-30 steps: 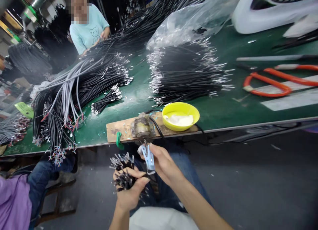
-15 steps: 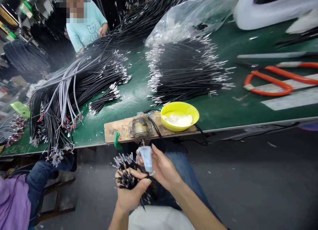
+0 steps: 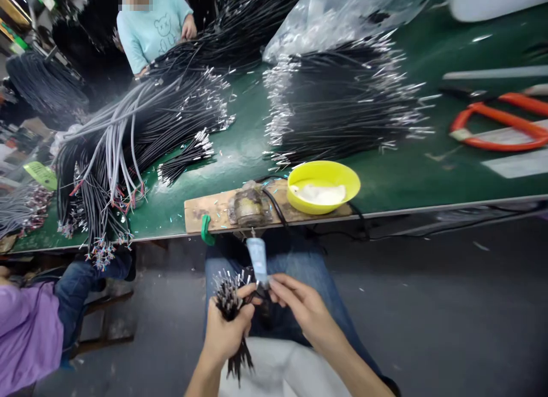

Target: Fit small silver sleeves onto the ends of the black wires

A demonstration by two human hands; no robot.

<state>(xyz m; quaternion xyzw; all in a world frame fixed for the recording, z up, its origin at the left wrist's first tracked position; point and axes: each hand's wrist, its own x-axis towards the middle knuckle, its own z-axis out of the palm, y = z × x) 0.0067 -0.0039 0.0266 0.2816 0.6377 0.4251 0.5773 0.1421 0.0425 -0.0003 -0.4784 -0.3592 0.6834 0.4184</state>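
Note:
A bundle of short black cables point(image 3: 229, 300) with bare silvery ends upward is wrapped in my left hand point(image 3: 226, 328), over my lap. My right hand point(image 3: 295, 300) has its fingertips pinched together just beside the bundle, at the lower end of a pale blue tapered piece point(image 3: 257, 259); what lies between those fingertips is too small to tell. The blue piece hangs below a small motor-like device point(image 3: 249, 208) on a wooden board point(image 3: 197, 213) at the table edge. A yellow bowl point(image 3: 323, 183) with white material stands on the board's right part.
On the green table point(image 3: 398, 185) lie a wide stack of black cables point(image 3: 334, 105), a small cable bundle point(image 3: 186, 157), grey cables point(image 3: 120, 140) and orange-handled cutters point(image 3: 492, 114). A person in light blue point(image 3: 156, 31) is across the table; another in purple point(image 3: 29, 328) sits at left.
My right hand has moved down from beside the blue piece to its lower end, and its fingers have closed. The bundle in my left hand now stands more upright. The view has shifted slightly.

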